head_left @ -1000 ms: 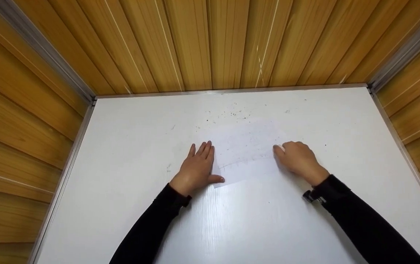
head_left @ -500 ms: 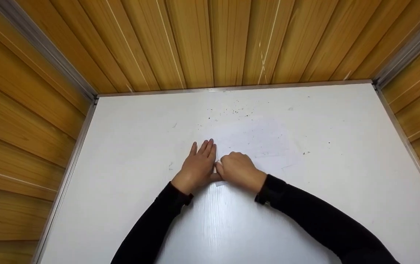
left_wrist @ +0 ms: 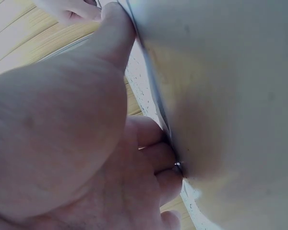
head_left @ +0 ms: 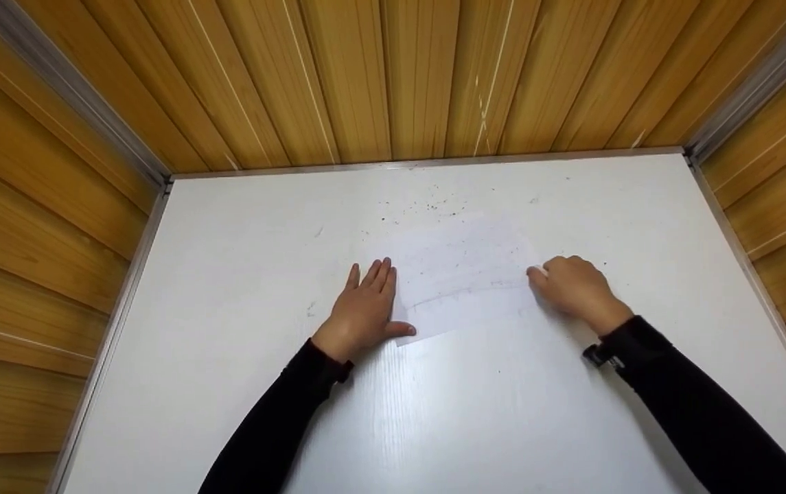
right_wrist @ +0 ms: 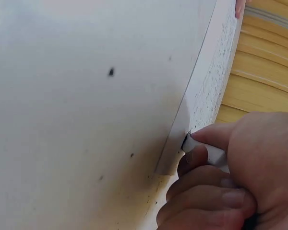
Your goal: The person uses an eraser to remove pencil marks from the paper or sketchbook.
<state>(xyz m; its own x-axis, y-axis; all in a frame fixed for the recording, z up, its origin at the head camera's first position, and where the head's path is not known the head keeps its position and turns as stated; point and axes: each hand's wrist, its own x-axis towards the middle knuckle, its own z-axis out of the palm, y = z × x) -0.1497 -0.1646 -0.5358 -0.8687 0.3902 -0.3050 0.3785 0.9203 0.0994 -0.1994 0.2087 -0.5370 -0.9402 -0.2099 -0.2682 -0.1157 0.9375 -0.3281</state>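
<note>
A thin white sheet of paper point(head_left: 461, 257) lies on the white table, a faint dark line point(head_left: 458, 292) running across its lower part. My left hand point(head_left: 362, 312) rests flat along the sheet's left edge, fingers straight and thumb spread over its near corner. At the right edge of the paper, my right hand point(head_left: 578, 291) grips a small white eraser point(right_wrist: 213, 154) between thumb and curled fingers. In the right wrist view the eraser's dark-smudged tip is right at the paper; most of its body is hidden in the fist.
Dark crumbs point(head_left: 432, 206) are scattered on the table point(head_left: 262, 240) beyond the sheet, with more specks on the paper. Wood-patterned panels point(head_left: 358, 82) enclose the back and both sides, with grey metal framing point(head_left: 152, 161) at the corners.
My right hand swept left across the paper to beside the left thumb, then back to the right edge, still holding the eraser. The left hand has stayed in place on the sheet.
</note>
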